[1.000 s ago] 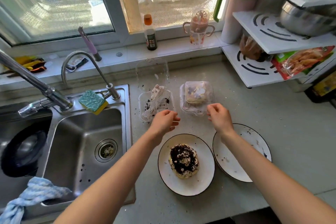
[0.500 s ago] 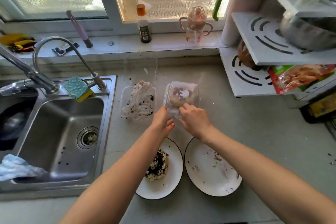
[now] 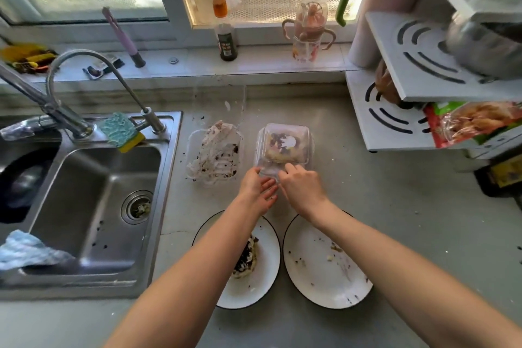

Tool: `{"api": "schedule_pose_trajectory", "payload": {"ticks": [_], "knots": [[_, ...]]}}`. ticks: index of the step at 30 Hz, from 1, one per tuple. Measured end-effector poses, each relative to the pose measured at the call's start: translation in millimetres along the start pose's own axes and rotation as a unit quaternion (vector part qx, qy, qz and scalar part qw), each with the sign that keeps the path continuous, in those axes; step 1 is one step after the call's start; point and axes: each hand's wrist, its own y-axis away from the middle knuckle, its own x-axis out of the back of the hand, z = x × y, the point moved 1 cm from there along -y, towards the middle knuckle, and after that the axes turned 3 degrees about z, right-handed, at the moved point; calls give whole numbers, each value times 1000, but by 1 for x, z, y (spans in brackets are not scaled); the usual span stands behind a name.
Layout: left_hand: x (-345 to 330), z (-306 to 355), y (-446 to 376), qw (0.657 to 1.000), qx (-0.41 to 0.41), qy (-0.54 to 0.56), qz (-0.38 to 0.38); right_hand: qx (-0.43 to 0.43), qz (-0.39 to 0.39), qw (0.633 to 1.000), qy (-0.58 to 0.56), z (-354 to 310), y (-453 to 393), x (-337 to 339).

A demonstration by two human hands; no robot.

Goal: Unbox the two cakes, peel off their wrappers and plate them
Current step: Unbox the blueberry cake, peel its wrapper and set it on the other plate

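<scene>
Grey table (image 3: 395,220) beside steel sink (image 3: 93,200), two white plates, left plate (image 3: 262,285) bearing the unwrapped cake (image 3: 248,258), right plate (image 3: 324,268) crumbed, opened box (image 3: 214,154) holding a crumpled wrapper, closed clear box (image 3: 284,144) with second cake, left hand (image 3: 258,191) and right hand (image 3: 302,186), each grip pinching its near edge

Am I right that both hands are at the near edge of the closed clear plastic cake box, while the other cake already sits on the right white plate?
Not quite. The head view shows the unwrapped dark-topped cake on the left white plate; the right white plate holds only crumbs. The rest holds: the left hand and right hand are at the near edge of the closed clear plastic cake box.
</scene>
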Motion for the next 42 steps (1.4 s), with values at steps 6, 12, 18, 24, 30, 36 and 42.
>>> {"api": "schedule_pose_trajectory", "payload": {"ticks": [6, 12, 18, 24, 30, 36, 42], "knots": [[3, -1, -6, 998, -1, 42, -49, 20, -1, 1000, -6, -1, -3, 1], [3, -6, -13, 991, -6, 105, -79, 69, 17, 997, 6, 5, -13, 6], [0, -7, -16, 986, -35, 137, -88, 77, 46, 995, -43, 13, -21, 18], [-5, -1, -22, 991, -40, 106, -75, 46, 19, 994, -96, 13, -23, 24], [-11, 5, -25, 993, -91, 56, -47, 39, 14, 990, -134, 14, -28, 28], [-17, 7, -35, 992, -126, -1, -12, 32, 15, 991, -132, 18, -29, 26], [-7, 4, -51, 971, -173, -155, 59, -19, 156, 978, -138, 28, -51, 49]]}}
